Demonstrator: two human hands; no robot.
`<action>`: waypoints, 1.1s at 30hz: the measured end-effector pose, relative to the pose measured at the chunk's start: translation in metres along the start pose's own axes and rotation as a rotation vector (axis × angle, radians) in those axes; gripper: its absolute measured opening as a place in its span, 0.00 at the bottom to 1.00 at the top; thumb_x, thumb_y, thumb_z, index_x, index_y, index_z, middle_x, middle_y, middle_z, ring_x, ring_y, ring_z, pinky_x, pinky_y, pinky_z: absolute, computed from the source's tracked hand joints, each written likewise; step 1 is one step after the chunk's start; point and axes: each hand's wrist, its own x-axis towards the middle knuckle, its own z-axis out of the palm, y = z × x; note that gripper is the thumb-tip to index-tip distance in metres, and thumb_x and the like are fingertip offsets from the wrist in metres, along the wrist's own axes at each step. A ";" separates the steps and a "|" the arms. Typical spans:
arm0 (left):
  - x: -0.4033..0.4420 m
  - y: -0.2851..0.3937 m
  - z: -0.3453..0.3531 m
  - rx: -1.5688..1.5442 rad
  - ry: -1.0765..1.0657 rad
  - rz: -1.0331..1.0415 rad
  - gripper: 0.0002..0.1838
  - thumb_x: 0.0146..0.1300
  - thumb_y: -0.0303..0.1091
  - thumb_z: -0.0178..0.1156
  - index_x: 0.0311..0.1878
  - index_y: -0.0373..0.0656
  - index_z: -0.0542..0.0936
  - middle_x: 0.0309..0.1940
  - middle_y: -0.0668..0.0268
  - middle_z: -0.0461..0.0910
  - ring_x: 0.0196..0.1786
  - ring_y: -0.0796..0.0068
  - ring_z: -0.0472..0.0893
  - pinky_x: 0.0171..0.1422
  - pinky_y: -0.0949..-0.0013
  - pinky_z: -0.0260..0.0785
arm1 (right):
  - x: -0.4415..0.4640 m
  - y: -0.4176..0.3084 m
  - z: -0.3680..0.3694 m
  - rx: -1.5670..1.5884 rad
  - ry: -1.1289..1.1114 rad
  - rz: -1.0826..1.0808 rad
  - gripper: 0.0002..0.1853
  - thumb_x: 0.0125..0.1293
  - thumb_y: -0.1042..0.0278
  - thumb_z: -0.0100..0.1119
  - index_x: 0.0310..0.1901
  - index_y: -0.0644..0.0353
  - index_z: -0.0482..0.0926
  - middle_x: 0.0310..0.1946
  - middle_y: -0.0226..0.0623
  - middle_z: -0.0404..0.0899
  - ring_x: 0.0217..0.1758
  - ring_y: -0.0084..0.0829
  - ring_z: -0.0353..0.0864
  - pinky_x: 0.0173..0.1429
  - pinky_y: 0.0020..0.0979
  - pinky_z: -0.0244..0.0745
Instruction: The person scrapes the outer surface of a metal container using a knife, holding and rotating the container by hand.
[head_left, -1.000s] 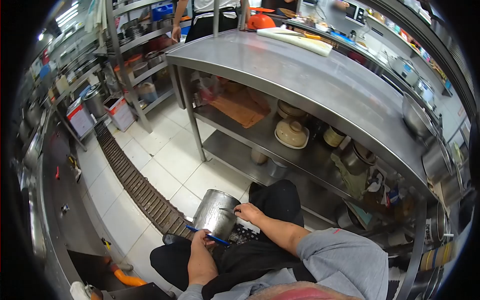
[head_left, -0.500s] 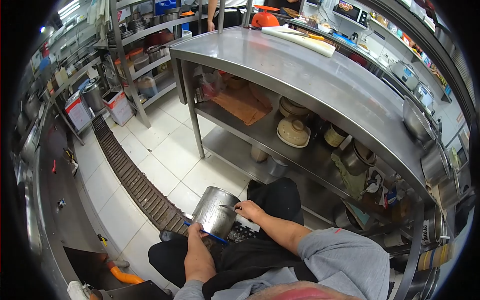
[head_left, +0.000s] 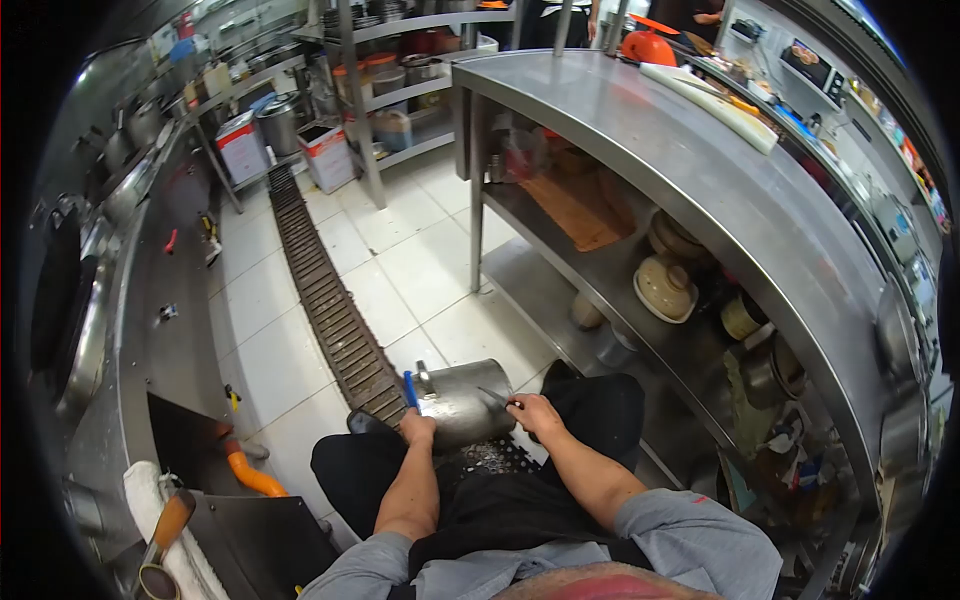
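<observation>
A dented metal pot (head_left: 462, 398) lies tilted on its side low between the person's knees, a handle showing at its upper left. My left hand (head_left: 418, 427) is closed at the pot's left end, around the lower part of a blue strip (head_left: 410, 389). At the pot's right end, my right hand (head_left: 534, 411) is closed on a small dark tool, its thin blade (head_left: 491, 396) resting against the pot's side. Pale flakes (head_left: 492, 457) are scattered on a dark surface below the pot.
A steel table (head_left: 640, 110) with shelves stands right, holding a lidded clay pot (head_left: 665, 287). A floor drain grate (head_left: 325, 290) runs along the white tiles. At left are a steel counter (head_left: 140, 300) and an orange pipe (head_left: 250, 470). Another person (head_left: 707, 14) is partly visible behind.
The view has swung left. The pot has turned to lie more level, and the blue strip now points upward beside it. My left hand has turned along with it.
</observation>
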 end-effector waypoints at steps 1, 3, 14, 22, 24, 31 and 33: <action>-0.001 -0.006 0.005 -0.033 0.034 0.019 0.15 0.46 0.32 0.59 0.39 0.38 0.83 0.38 0.44 0.82 0.47 0.47 0.81 0.54 0.54 0.71 | -0.002 -0.008 -0.005 0.011 -0.012 0.008 0.19 0.62 0.58 0.59 0.52 0.57 0.81 0.24 0.43 0.82 0.21 0.32 0.82 0.35 0.34 0.77; 0.002 -0.014 0.006 -0.019 0.031 0.001 0.15 0.45 0.31 0.61 0.39 0.38 0.83 0.38 0.46 0.83 0.47 0.49 0.81 0.53 0.56 0.73 | 0.003 0.000 0.003 0.084 -0.008 0.033 0.19 0.62 0.58 0.60 0.52 0.58 0.81 0.25 0.42 0.82 0.23 0.32 0.82 0.35 0.33 0.77; -0.002 -0.033 0.014 0.160 -0.601 -0.189 0.09 0.41 0.29 0.72 0.24 0.35 0.83 0.25 0.57 0.84 0.23 0.66 0.84 0.27 0.63 0.78 | -0.001 -0.022 -0.013 0.167 -0.070 0.134 0.18 0.61 0.62 0.61 0.51 0.58 0.81 0.28 0.39 0.84 0.24 0.30 0.82 0.35 0.32 0.77; -0.008 -0.053 0.035 0.207 -0.849 -0.315 0.12 0.50 0.33 0.68 0.36 0.35 0.83 0.28 0.56 0.84 0.26 0.60 0.84 0.31 0.59 0.78 | 0.002 -0.010 -0.004 0.200 -0.040 0.114 0.18 0.62 0.62 0.60 0.53 0.58 0.81 0.26 0.37 0.83 0.21 0.27 0.81 0.31 0.31 0.77; -0.002 -0.035 0.020 0.029 -0.726 -0.339 0.13 0.52 0.32 0.66 0.40 0.36 0.81 0.32 0.56 0.83 0.30 0.59 0.85 0.34 0.57 0.80 | 0.002 -0.010 -0.004 0.179 -0.024 0.094 0.18 0.62 0.62 0.60 0.53 0.58 0.81 0.26 0.37 0.82 0.21 0.27 0.81 0.30 0.31 0.77; 0.061 -0.016 -0.005 -0.286 -0.527 -0.270 0.06 0.46 0.21 0.61 0.28 0.29 0.76 0.26 0.47 0.79 0.25 0.50 0.83 0.26 0.50 0.80 | -0.002 -0.002 -0.004 0.130 0.035 0.002 0.20 0.61 0.59 0.59 0.52 0.58 0.80 0.34 0.44 0.85 0.33 0.38 0.85 0.43 0.35 0.79; 0.063 -0.013 0.002 -0.223 -0.560 -0.309 0.06 0.42 0.18 0.62 0.25 0.30 0.75 0.23 0.51 0.76 0.27 0.51 0.83 0.27 0.49 0.80 | -0.002 -0.002 -0.006 0.114 0.069 0.009 0.20 0.60 0.59 0.59 0.52 0.58 0.80 0.35 0.44 0.85 0.37 0.37 0.85 0.45 0.36 0.79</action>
